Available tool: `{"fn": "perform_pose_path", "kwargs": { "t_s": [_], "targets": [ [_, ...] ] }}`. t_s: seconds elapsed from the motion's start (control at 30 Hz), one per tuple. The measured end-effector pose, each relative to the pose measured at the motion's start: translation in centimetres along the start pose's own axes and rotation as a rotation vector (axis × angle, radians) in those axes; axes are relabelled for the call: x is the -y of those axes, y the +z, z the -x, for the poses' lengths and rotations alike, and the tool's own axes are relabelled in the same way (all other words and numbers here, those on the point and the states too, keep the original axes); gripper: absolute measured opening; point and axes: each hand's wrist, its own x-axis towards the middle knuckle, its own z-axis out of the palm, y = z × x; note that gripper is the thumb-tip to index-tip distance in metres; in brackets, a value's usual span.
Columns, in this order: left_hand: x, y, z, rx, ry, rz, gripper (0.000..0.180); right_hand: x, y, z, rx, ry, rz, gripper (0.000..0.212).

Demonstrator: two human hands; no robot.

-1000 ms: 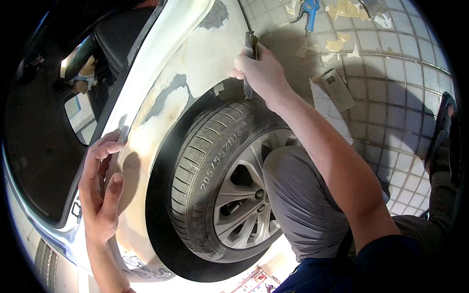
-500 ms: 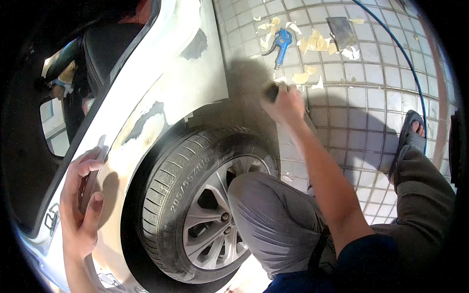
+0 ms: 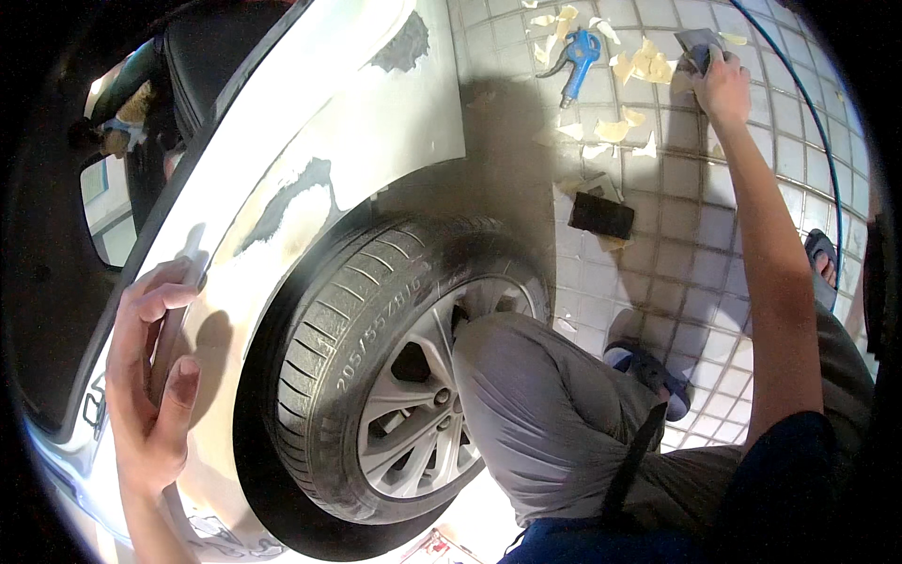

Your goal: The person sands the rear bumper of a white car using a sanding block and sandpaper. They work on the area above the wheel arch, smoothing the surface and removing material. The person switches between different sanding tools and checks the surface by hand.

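My left hand point(image 3: 150, 376) rests against the white car body panel point(image 3: 211, 376) by the door opening. Its fingers curve and the thumb stands apart, with nothing visible held. On the tiled floor at the far right, my right hand point(image 3: 725, 89) has its fingers closed on a flat grey rectangular sheet point(image 3: 696, 39). A dark patch under those fingers is partly hidden. Nearer to me, a dark rectangular block point(image 3: 601, 216) lies on the tiles by the wheel. The panel shows grey filler patches point(image 3: 291, 202) and sanded beige areas above the wheel arch.
A blue air blow gun point(image 3: 581, 64) lies among torn pale yellow and white scraps point(image 3: 648, 62). A blue hose point(image 3: 799, 89) curves along the right. The tyre point(image 3: 348, 376) stands close to my bent knee point(image 3: 517, 376). My sandalled foot point(image 3: 648, 367) is behind it.
My right hand has let go of the dark block, leaving it on the floor, and reached farther right to the grey sheet. My left hand stays at the panel. The view has shifted slightly.
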Motion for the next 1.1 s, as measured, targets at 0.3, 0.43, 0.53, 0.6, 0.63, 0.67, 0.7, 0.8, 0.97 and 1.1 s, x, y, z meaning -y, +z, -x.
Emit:
{"fn": "perform_pose_path", "kwargs": {
  "t_s": [0.3,0.43,0.53,0.6,0.63,0.67,0.7,0.8,0.97,1.1],
  "targets": [
    [-0.4,0.4,-0.1,-0.031,-0.071,-0.057,0.057,1.4,-5.0,-0.1,-0.073,0.042,-0.409,0.042],
    [-1.2,0.3,0.6,-0.062,-0.143,-0.110,0.060,15.6,-14.4,6.5,0.214,0.366,-1.444,0.025],
    [-0.7,-0.3,0.6,0.017,-0.109,-0.193,0.063,22.3,-14.4,12.5,0.838,0.465,-2.146,0.036],
    [0.3,-0.8,0.9,0.045,-0.112,-0.217,0.072,25.7,-15.3,15.8,0.951,0.537,-2.262,0.031],
    [0.6,-0.8,0.8,0.050,-0.098,-0.197,0.073,26.6,-15.7,17.0,0.972,0.503,-2.347,0.032],
    [0.9,-0.7,0.8,0.056,-0.088,-0.176,0.074,27.6,-15.4,18.2,0.992,0.513,-2.396,0.034],
    [0.8,-0.5,1.0,0.051,-0.079,-0.155,0.074,28.5,-15.1,18.8,0.912,0.478,-2.388,0.034],
    [0.2,-0.1,0.6,0.046,-0.040,-0.128,0.075,31.1,-14.8,19.8,0.736,0.400,-2.382,0.039],
    [0.8,-1.0,0.7,0.083,-0.040,-0.182,0.075,32.5,-13.6,19.3,0.722,0.303,-2.439,0.035],
    [1.4,-1.0,1.0,0.064,0.003,-0.211,0.075,31.8,-13.4,18.8,0.809,0.284,-2.470,0.035]
  ]
}}
